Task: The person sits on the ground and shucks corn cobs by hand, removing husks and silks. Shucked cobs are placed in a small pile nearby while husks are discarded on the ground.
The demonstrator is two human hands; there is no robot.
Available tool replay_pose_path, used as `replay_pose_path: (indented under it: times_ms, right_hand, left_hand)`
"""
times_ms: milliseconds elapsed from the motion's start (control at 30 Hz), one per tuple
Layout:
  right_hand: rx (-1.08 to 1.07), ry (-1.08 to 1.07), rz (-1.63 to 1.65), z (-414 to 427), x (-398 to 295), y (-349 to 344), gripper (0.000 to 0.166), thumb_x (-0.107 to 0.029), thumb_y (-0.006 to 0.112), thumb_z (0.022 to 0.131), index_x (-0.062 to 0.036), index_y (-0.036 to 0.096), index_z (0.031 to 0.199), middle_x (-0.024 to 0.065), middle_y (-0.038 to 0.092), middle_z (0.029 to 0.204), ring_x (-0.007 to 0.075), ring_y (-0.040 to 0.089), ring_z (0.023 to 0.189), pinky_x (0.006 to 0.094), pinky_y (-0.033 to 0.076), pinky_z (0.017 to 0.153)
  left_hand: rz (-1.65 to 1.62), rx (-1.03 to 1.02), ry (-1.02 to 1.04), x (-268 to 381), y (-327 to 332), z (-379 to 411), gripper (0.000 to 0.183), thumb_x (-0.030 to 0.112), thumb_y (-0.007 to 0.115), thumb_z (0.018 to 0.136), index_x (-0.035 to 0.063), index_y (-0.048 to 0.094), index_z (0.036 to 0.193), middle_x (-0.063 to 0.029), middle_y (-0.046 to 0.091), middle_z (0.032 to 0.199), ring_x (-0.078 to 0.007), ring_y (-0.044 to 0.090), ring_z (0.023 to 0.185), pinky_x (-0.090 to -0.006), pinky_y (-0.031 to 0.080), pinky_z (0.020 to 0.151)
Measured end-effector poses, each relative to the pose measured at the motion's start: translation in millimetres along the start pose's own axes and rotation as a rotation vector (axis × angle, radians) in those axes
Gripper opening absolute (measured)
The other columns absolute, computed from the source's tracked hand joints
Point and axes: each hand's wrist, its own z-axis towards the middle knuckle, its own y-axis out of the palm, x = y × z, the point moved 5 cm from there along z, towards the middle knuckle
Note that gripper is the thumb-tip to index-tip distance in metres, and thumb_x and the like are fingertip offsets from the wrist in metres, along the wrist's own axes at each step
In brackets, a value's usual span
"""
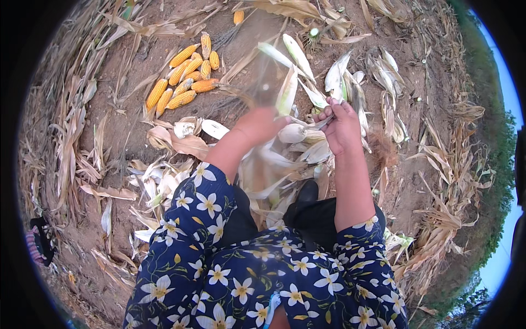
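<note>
My right hand (342, 125) is closed, with thumb and fingers pinching dry corn husk (324, 122). Just beyond its fingertips a pale, husk-covered corn ear (339, 74) points away from me. My left hand (263, 123) is blurred and lies to the left, its thumb close to the strip of husk between the hands. What the left fingers hold is hidden. Several unhusked ears, one of them a pale green ear (298, 53), lie beyond and between the hands. Below the hands, loose husks (275, 164) cover the ground between my legs.
Husked yellow corn cobs (183, 78) lie in a group at upper left, with a lone cob (238, 17) farther off. Peeled husks (160, 181) heap beside my left arm. Cut stalk stubs (314, 32) stick up from the soil. Dry stalks (435, 230) line the right side.
</note>
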Motion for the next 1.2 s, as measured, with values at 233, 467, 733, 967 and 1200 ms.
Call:
replay_pose_path:
  times_ms: [233, 467, 733, 967, 1200]
  right_hand:
    - [-0.347, -0.158, -0.313, -87.0, -25.5, 92.6, 0.016, -0.013, 0.051, 0.097, 0.0012, 0.053, 0.105, 0.0039, 0.056, 0.073, 0.0118, 0.053, 0.065, 0.0277, 0.046, 0.063]
    - [-0.866, -0.133, -0.951, -141.6, 1.4, 97.3, 0.024, -0.017, 0.057, 0.094, -0.0009, 0.058, 0.111, 0.0086, 0.063, 0.087, 0.0152, 0.062, 0.08, 0.0289, 0.049, 0.071]
    - [-0.975, -0.679, -0.16, -193.9, -107.2, 103.2, 0.016, -0.011, 0.068, 0.083, -0.0057, 0.066, 0.098, 0.0135, 0.063, 0.095, 0.0226, 0.063, 0.086, 0.0314, 0.051, 0.074]
    - [-0.845, -0.732, 0.072, -226.1, -113.4, 103.0, 0.007, -0.008, 0.069, 0.084, -0.0155, 0.068, 0.086, 0.0061, 0.062, 0.09, 0.0177, 0.056, 0.075, 0.0245, 0.046, 0.06]
    - [-1.166, -0.805, 0.109, -203.7, -119.0, 100.3, 0.011, -0.001, 0.065, 0.083, -0.0115, 0.062, 0.086, 0.0092, 0.063, 0.091, 0.0221, 0.062, 0.083, 0.0311, 0.053, 0.07]
  left_hand:
    - [-1.247, -0.43, -0.204, 26.9, 44.7, -20.0, 0.077, 0.068, 0.031, 0.092, -0.0002, 0.053, 0.119, -0.0173, 0.065, 0.102, -0.0261, 0.064, 0.091, -0.0371, 0.051, 0.078]
    - [-1.615, -0.269, -0.114, 45.1, 18.4, -15.8, 0.051, 0.028, 0.072, 0.084, 0.0071, 0.047, 0.123, -0.0118, 0.063, 0.098, -0.0196, 0.064, 0.076, -0.0285, 0.054, 0.062]
    - [-1.026, -0.046, -0.013, 33.6, 14.9, -3.4, 0.072, 0.009, 0.079, 0.072, -0.0034, 0.038, 0.13, -0.0104, 0.059, 0.109, -0.0155, 0.059, 0.094, -0.0277, 0.051, 0.077]
    - [-0.759, 0.0, 0.001, 32.1, 16.5, -0.6, 0.078, 0.017, 0.081, 0.069, -0.0045, 0.039, 0.132, -0.0109, 0.059, 0.111, -0.016, 0.059, 0.097, -0.0282, 0.049, 0.082]
    - [-0.8, 0.006, 0.022, 37.2, 9.0, -7.0, 0.083, 0.015, 0.082, 0.069, -0.0044, 0.034, 0.134, -0.011, 0.058, 0.113, -0.0168, 0.059, 0.097, -0.0287, 0.051, 0.079]
